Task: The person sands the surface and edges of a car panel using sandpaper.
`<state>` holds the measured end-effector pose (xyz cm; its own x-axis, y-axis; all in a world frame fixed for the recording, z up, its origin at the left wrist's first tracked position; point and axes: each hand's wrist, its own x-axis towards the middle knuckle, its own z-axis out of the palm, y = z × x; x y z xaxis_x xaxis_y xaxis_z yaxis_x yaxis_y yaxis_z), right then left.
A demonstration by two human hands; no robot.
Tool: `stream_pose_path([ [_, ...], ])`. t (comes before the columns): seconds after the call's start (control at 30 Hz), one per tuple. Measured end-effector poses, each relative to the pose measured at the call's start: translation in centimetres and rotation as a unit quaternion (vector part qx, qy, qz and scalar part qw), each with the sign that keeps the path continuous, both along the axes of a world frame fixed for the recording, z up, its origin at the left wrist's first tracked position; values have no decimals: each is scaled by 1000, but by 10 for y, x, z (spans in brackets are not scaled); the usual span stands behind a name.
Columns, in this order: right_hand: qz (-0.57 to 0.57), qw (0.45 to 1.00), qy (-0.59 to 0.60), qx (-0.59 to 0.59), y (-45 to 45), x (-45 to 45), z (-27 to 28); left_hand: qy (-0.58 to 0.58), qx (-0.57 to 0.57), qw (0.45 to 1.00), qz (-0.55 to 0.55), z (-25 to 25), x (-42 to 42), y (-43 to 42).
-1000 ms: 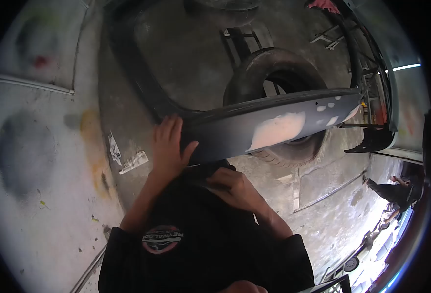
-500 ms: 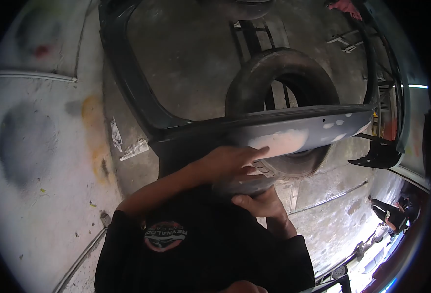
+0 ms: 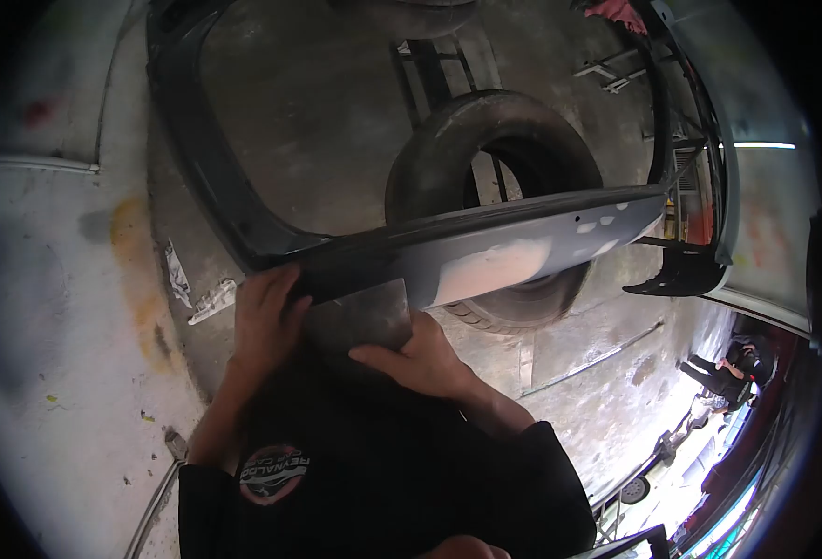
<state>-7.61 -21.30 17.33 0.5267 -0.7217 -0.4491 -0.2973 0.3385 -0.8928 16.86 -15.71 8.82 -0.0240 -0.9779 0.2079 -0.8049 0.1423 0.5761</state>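
Observation:
A dark grey rectangular sheet (image 3: 369, 315) is in my right hand (image 3: 420, 359), with the thumb across its lower edge. It lies against or just in front of the lower left part of a grey-primed car body panel (image 3: 420, 252) with a large window opening. I cannot tell whether the sheet touches it. My left hand (image 3: 266, 317) rests at the panel's left corner, fingers extended and slightly apart. A pale pinkish filler patch (image 3: 495, 267) covers the panel's middle, and smaller light spots (image 3: 606, 222) lie further right.
A large tyre (image 3: 495, 112) lies behind and under the panel. Paper scraps (image 3: 213, 300) are on the floor near the paint-stained wall (image 3: 47, 307). At right are another dark body part (image 3: 676, 272) and a light panel (image 3: 765, 214). A person (image 3: 732, 373) is further off.
My left hand has moved from near the filler patch to the panel's left corner. My right hand has shifted left with the sheet, which now shows flat. The view has also shifted.

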Motion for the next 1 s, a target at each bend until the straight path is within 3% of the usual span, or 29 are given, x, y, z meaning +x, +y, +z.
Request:
stream_pose_path([
  [0.1, -17, 998, -33, -47, 3, 11, -14, 20, -16, 994, 106, 0, 9, 6],
  [0.17, 47, 999, 6, 17, 2, 16, -11, 93, -25, 980, 173, 0, 6, 2],
  [0.2, 79, 995, 26, 50, 3, 17, -10, 87, -23, 979, 185, -1, 6, 1],
  [0.3, 74, 997, -24, -21, 7, 22, -14, 79, -13, 974, 213, -6, 6, -5],
  [0.43, 130, 991, 21, 27, 3, 16, -17, 91, 6, 971, 223, -19, 8, -3],
  [0.5, 119, 993, -22, 15, 2, 16, -11, 117, 29, 965, 233, -18, 12, -3],
  [0.57, 111, 992, 38, 52, 3, 16, -11, 177, 66, 952, 240, -17, 13, -5],
  [0.63, 112, 991, 58, 38, 1, 19, -12, 159, 88, 954, 240, -13, 13, -4],
  [0.73, -33, 977, -34, 207, -7, 38, -8, 116, 48, 964, 233, -10, 14, -2],
  [0.83, -70, 985, -56, 148, -29, 52, -26, 105, 15, 966, 234, -11, 13, -1],
  [0.93, -34, 996, -59, 52, -43, 65, -49, 96, -20, 964, 248, -13, 12, -1],
  [1.0, -30, 999, -10, 15, -49, 76, -56, 120, -23, 957, 263, -14, 10, -2],
])
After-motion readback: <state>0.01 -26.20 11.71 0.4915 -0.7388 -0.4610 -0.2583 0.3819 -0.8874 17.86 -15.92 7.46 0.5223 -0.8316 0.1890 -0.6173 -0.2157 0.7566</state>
